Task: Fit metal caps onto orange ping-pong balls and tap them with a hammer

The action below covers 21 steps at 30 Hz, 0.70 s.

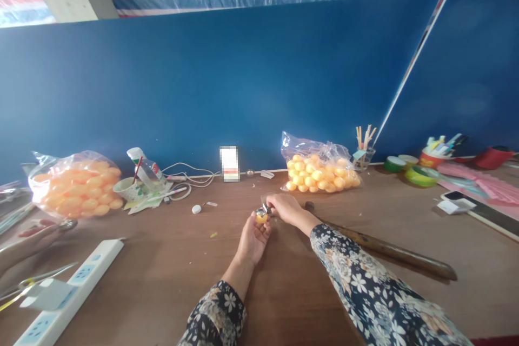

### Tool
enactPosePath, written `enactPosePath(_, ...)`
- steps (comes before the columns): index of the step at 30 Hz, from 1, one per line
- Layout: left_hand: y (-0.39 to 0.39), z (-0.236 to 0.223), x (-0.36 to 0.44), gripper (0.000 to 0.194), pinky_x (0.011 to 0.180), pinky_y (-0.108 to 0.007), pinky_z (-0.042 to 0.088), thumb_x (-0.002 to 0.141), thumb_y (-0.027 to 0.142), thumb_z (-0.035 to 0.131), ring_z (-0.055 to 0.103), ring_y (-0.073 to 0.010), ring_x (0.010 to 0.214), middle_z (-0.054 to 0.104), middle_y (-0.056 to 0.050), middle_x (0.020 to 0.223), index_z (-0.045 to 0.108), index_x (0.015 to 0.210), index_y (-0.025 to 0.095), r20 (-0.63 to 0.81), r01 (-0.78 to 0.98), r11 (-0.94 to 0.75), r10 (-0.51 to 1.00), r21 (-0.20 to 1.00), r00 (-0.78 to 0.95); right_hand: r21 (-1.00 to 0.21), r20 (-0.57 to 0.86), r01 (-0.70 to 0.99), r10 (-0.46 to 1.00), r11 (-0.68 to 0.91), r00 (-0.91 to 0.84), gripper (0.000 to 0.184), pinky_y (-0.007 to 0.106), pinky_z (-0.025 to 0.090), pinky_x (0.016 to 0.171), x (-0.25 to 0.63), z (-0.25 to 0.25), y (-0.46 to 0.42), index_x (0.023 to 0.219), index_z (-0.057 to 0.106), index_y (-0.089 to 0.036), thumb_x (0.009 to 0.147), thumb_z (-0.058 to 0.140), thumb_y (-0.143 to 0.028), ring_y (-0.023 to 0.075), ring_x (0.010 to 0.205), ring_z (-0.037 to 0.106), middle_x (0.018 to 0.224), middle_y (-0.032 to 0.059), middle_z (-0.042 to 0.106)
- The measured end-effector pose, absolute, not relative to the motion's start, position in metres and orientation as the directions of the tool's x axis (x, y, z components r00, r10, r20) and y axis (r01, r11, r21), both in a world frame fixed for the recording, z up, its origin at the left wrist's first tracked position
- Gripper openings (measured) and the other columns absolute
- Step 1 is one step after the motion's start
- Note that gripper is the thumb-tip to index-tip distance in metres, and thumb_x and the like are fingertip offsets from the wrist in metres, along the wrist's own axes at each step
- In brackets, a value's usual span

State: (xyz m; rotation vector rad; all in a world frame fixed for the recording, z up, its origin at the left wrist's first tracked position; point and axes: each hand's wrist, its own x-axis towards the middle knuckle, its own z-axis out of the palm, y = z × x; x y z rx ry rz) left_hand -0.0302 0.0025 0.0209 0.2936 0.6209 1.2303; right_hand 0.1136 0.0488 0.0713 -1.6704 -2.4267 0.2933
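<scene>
In the middle of the table my left hand (252, 239) holds a small orange ball (261, 218) between its fingertips. The ball's upper part looks shiny and silvery. My right hand (286, 208) is closed in a pinch right beside the ball, at its upper right. Between those fingers is a small dark and white piece (266, 208), too small to name. Under my right forearm lies a hammer (389, 248), its wooden handle pointing to the lower right and its head partly hidden.
Clear bags of orange balls stand at centre right (320, 174) and left (81, 186). A co-worker's hand (38, 238) is at the far left, near a power strip (87, 275). A bottle (151, 173), tape rolls (419, 176) and a phone (492, 219) lie around.
</scene>
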Motion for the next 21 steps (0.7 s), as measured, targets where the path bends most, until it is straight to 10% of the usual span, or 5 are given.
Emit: enactPosePath(21, -0.001, 0.015, -0.030, 0.020, 0.062, -0.019, 0.055, 0.084, 0.023, 0.059, 0.064, -0.0097, 0.061, 0.071, -0.008, 0.080, 0.062, 0.099, 0.010, -0.200, -0.740, 0.292, 0.956, 0.606, 0.214, -0.812, 0.368, 0.475, 0.929, 0.339, -0.034, 0.011, 0.025, 0.048, 0.061, 0.126, 0.048, 0.011, 0.087, 0.056, -0.020, 0.080, 0.048, -0.018, 0.0149, 0.064, 0.060, 0.074, 0.0010, 0.063)
